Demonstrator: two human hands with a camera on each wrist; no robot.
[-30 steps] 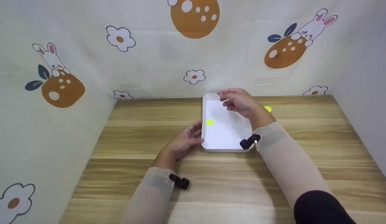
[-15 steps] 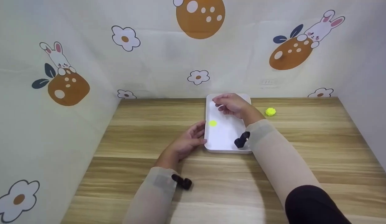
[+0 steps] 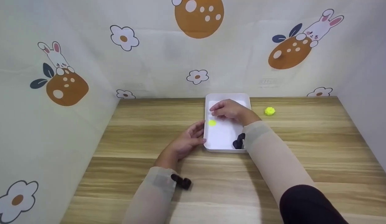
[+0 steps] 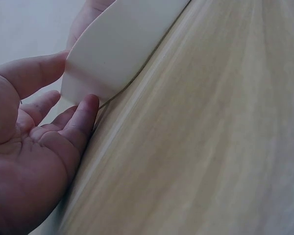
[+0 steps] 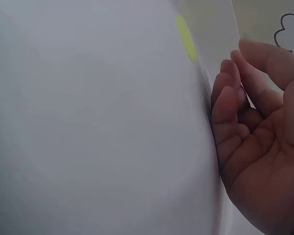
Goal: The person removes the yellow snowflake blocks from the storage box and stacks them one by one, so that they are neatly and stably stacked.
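Observation:
A white rectangular tray (image 3: 222,138) lies on the wooden table against the back wall. Inside it, by the left edge, is a flat round yellow disc (image 3: 212,123), also visible in the right wrist view. My left hand (image 3: 188,143) rests at the tray's left side, its extended fingertips and thumb touching the outer wall. Over the tray's middle is my right hand (image 3: 228,110), fingers loosely bent and nothing visible between them. In the right wrist view its thumb (image 5: 269,56) stands close to the forefinger.
To the right of the tray sits a bumpy bright yellow lump (image 3: 269,111). A pale cloth wall (image 3: 155,65) printed with rabbits and flowers rises directly behind the table (image 3: 143,130) and along its left side.
My right hand has come from the tray's far end toward its middle, nearer the yellow disc. The yellow lump, partly behind my forearm before, is now fully visible. My left hand stays put.

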